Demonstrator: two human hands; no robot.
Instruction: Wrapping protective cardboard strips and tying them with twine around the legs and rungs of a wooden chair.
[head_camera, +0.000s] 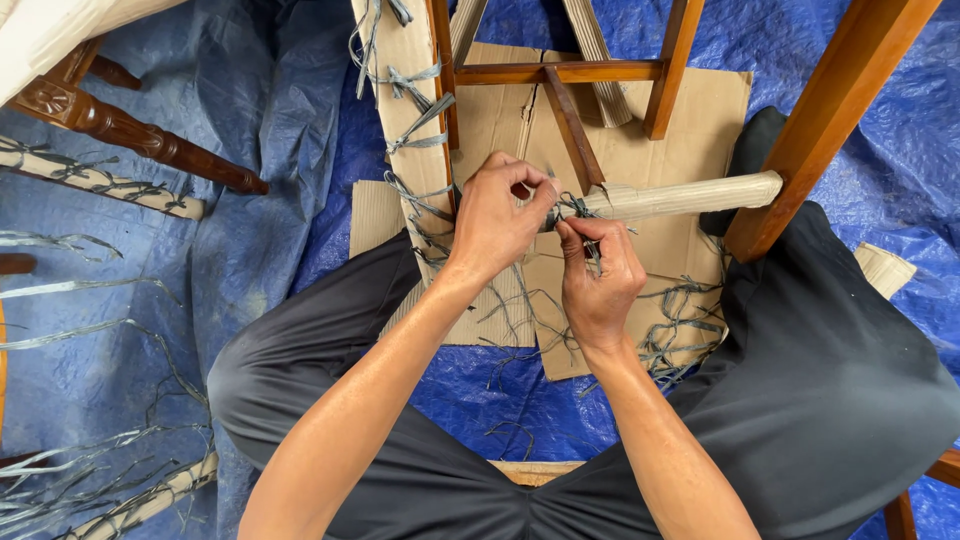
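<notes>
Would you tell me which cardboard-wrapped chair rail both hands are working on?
The horizontal cardboard-wrapped rail running right toward the wooden leg; both hands meet at its left end, while the other wrapped rail runs upward.

Bright, even daylight w/ soft shadows; crinkly blue plastic tarp (300, 120) shines a bit; pic sharp, edges bend slightly.

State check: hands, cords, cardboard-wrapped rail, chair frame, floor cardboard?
left hand: pinching grey cords at the rail's end
right hand: gripping cord strands just below
grey cords: frayed, bunched between hands
cardboard-wrapped rail: horizontal, wrapped
wooden chair frame: seat open
flat cardboard: lying on blue tarp
</notes>
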